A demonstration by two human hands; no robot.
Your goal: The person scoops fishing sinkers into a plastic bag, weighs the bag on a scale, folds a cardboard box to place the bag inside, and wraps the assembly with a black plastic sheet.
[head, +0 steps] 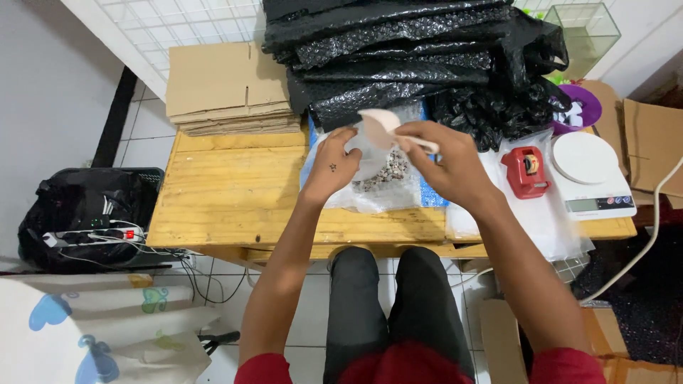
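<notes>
My left hand (333, 165) holds open a small clear plastic bag (363, 153) above a larger clear bag of mixed brown and white pebbles (388, 181). My right hand (445, 165) grips the handle of a pale plastic scoop (380, 122), whose bowl sits at the small bag's mouth. Both hands are over the middle of a low wooden table (235, 192). My legs in dark trousers are under the table's front edge.
A stack of black bubble wrap (413, 50) fills the table's back. Flattened cardboard (224, 89) lies at back left. A red tape dispenser (525, 171), a white kitchen scale (590, 178) and a purple bowl (587, 108) sit right. A power strip (92, 236) lies on the floor, left.
</notes>
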